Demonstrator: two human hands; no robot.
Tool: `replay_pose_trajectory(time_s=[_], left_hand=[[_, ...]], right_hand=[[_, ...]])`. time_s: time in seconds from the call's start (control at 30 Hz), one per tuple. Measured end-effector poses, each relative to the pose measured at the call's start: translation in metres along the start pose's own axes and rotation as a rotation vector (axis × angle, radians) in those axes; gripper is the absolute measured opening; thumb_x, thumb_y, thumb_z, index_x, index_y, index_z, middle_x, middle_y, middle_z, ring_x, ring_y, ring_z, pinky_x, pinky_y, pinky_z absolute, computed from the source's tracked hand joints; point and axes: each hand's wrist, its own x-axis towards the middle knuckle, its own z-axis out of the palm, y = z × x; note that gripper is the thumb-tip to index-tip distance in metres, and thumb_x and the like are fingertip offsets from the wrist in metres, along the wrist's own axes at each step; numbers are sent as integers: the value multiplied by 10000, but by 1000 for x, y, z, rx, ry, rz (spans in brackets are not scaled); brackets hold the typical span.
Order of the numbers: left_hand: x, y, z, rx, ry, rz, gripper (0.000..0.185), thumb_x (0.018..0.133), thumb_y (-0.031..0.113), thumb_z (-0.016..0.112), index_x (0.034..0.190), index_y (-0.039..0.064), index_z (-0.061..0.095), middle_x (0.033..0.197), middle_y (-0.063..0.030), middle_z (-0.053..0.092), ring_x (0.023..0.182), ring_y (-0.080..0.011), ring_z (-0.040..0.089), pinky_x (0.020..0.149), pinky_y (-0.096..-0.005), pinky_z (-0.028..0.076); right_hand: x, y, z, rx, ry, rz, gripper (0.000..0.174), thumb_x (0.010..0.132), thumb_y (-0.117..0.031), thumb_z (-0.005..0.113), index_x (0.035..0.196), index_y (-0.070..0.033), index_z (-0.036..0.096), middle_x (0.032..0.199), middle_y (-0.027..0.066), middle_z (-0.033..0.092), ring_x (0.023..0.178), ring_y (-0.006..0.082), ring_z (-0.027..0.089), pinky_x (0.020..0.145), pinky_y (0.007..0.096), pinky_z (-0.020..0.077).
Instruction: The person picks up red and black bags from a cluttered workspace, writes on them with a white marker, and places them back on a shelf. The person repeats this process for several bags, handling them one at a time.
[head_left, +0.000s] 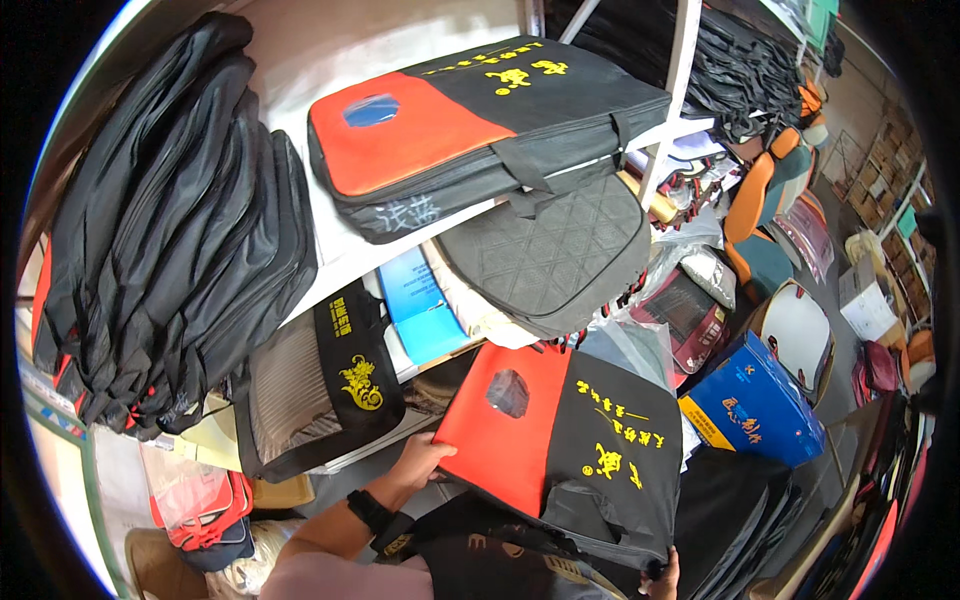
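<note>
My left hand (424, 459) grips one edge of a flat black-and-red fabric bag (501, 442), thumb on the red panel. The bag bears yellow writing and a small oval clear window. At its lower right corner, my right hand (663, 576) holds the black edge and is partly hidden behind it. A similar black-and-red bag (420, 135) with carry straps lies on the white shelf (337, 270) above. Below that shelf a grey quilted seat cover piece (547, 247) hangs out over the held bag's far side.
Folded black bags (187, 225) stand in a row at the shelf's left. Beneath them sits a black bag with a clear window (292, 390). A white upright post (671, 97) rises at the shelf corner. Rightward are a blue box (754, 405) and orange-and-teal seat covers (765, 202).
</note>
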Motion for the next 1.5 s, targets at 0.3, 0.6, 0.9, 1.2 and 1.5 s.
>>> replay_pose_trajectory(time_s=[0.3, 0.6, 0.9, 1.2, 1.5], left_hand=[[-46, 96, 93, 252, -458, 217, 192, 785, 80, 613, 969, 26, 612, 695, 17, 561, 452, -52, 411, 363, -206, 283], [-152, 123, 164, 436, -743, 804, 171, 794, 88, 636, 775, 14, 483, 621, 22, 427, 571, -46, 399, 484, -261, 352], [-273, 137, 202, 348, -1083, 1281, 172, 704, 19, 584, 712, 1, 413, 575, -150, 457, 509, -279, 471, 496, -373, 368], [-293, 248, 49, 345, -744, 1815, 243, 715, 80, 643, 705, 7, 411, 580, -122, 433, 470, -229, 439, 453, -340, 353], [-122, 280, -96, -424, 129, 1594, 269, 765, 50, 543, 1021, -28, 565, 974, -77, 623, 873, -142, 584, 840, -278, 442]], right_hand=[[-39, 36, 3, -120, -14, -530, 191, 827, 23, 511, 1015, -5, 533, 722, 32, 516, 534, 139, 462, 468, 249, 389], [-45, 24, 44, 100, -93, -624, 263, 841, -111, 524, 1086, -16, 519, 842, 51, 536, 652, 171, 500, 570, 272, 420], [-61, 22, 91, 359, -338, -763, 374, 854, -246, 538, 1156, -27, 506, 963, 70, 556, 770, 202, 538, 672, 296, 452], [-75, -33, 172, 712, -622, -956, 500, 868, -381, 551, 1227, -38, 493, 1084, 89, 577, 889, 234, 577, 773, 319, 483], [-241, -311, 387, 538, -801, -1284, 462, 840, -396, 650, 1179, -97, 550, 1098, 57, 593, 946, 174, 583, 738, 291, 466]])
